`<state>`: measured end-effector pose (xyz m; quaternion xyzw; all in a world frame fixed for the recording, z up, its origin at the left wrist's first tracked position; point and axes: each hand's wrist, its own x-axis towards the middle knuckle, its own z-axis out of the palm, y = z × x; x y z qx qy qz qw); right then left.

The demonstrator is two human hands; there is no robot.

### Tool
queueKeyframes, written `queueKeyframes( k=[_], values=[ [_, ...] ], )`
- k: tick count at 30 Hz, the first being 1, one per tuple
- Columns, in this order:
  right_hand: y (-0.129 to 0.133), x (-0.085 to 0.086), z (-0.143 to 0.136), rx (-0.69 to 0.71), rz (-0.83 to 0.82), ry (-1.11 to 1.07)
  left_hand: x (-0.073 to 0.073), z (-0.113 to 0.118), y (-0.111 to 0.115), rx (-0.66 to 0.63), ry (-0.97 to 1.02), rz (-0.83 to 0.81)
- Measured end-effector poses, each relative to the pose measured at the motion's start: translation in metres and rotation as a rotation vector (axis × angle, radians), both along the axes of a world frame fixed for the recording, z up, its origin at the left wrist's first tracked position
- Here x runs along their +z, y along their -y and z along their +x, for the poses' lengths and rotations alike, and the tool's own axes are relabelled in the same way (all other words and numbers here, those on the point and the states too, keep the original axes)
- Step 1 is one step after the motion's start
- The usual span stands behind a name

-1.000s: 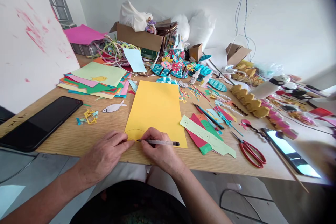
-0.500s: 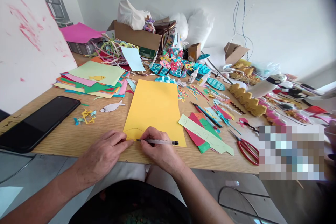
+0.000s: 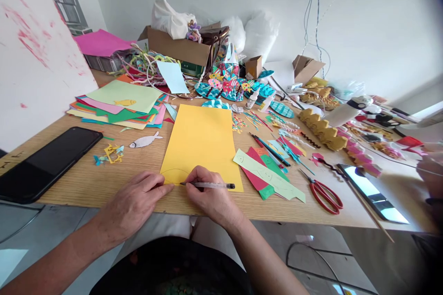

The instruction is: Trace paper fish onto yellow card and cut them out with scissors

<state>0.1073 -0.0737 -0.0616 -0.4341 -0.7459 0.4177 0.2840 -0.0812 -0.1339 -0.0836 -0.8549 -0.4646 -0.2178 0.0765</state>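
A sheet of yellow paper [image 3: 204,140] lies at the table's front edge, with a thin curved line drawn near its lower left corner. My right hand [image 3: 211,196] grips a pen [image 3: 216,185] with a clear barrel and black end, its tip on the sheet at the drawn line. My left hand [image 3: 136,196] rests on the lower left corner of the paper, fingers stretched out and holding nothing. Left of the sheet lies a white fish cutout [image 3: 146,140]. On its right are coloured paper scraps, topped by a pale green strip [image 3: 268,174] with drawn fish outlines.
Far left lies a black phone [image 3: 51,163], near yellow and blue paper trimmings [image 3: 112,153]. A stack of coloured paper [image 3: 131,94] stands behind. Red-handled scissors [image 3: 325,196] and another phone [image 3: 374,193] are at right, near another person's hand [image 3: 431,170]. Glue bottles [image 3: 252,99] stand behind.
The view has shifted slightly, so the table's things sit a little further left. Both hands keep almost the same pose, with the pen tip still on the paper.
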Motion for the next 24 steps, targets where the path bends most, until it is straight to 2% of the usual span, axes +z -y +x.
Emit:
queueKeyframes(
  k=[17, 24],
  values=[
    [-0.003, -0.003, 0.002, -0.013, 0.039, -0.018, -0.01, -0.004, 0.002, 0.0, 0.023, -0.069],
    [-0.006, -0.006, 0.005, -0.031, -0.058, -0.13, -0.012, -0.005, 0.003, 0.005, 0.025, -0.078]
  ],
)
